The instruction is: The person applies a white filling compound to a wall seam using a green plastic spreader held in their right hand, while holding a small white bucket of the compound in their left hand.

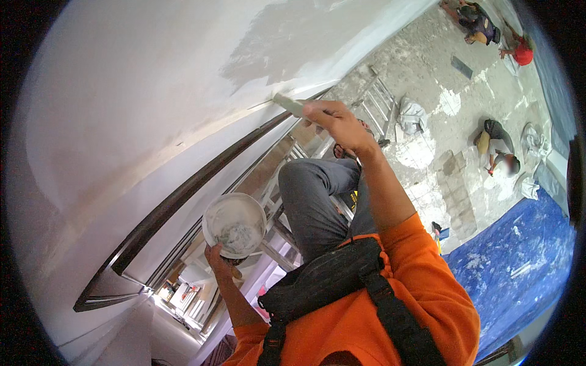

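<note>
My right hand (332, 122) is closed around a flat, pale greenish scraper (287, 104), held against or very close to the white wall (134, 73) just above a long dark trim (189, 177). A grey patch (256, 43) of coating shows higher on the wall. My left hand (218, 261) grips a round white bucket (234, 215) with pale, wet-looking paste inside, down beside my bent leg.
A metal ladder (271, 249) is beneath me; another (381, 107) lies on the floor below. Several people (479, 24) crouch on the stained floor (458, 189). White sacks (412, 116) and a blue sheet (506, 256) lie to the right.
</note>
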A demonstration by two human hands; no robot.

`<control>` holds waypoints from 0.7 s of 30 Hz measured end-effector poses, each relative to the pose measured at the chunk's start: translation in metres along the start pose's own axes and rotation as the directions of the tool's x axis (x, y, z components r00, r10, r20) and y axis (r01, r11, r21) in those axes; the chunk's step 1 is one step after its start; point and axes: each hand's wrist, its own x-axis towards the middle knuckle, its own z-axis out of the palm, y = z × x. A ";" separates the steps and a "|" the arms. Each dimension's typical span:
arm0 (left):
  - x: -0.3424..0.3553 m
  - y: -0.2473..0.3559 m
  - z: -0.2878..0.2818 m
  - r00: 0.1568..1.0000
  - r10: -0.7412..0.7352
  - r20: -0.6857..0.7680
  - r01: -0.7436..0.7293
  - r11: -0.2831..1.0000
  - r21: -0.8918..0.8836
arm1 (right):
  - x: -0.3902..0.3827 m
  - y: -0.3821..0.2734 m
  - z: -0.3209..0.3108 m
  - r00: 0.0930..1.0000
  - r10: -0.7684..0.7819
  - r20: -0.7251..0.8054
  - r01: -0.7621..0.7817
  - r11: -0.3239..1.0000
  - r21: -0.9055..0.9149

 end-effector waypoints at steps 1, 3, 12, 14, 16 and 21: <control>0.000 0.000 -0.002 1.000 0.007 0.022 -0.007 1.000 0.016 | -0.003 0.005 -0.004 1.000 -0.011 -0.022 0.012 0.998 0.060; 0.001 -0.003 -0.013 0.998 0.018 0.064 -0.021 0.999 0.046 | -0.005 0.017 0.000 0.995 -0.036 -0.095 0.047 0.992 0.117; 0.007 -0.008 -0.013 0.998 0.003 0.066 -0.004 1.000 0.012 | -0.003 0.060 0.077 0.876 -0.335 -0.347 0.315 0.942 -0.115; 0.005 -0.009 -0.017 0.996 0.052 0.075 -0.056 0.997 0.051 | -0.011 0.060 0.062 0.944 -0.266 -0.195 0.251 0.963 -0.096; 0.005 -0.009 -0.017 0.998 0.049 0.043 -0.052 0.996 0.076 | -0.016 0.064 0.045 0.965 -0.202 -0.167 0.185 0.976 -0.114; 0.016 -0.046 -0.050 0.986 0.151 -0.070 -0.138 0.976 0.170 | 0.013 0.060 0.010 0.962 -0.082 -0.259 0.038 0.985 -0.171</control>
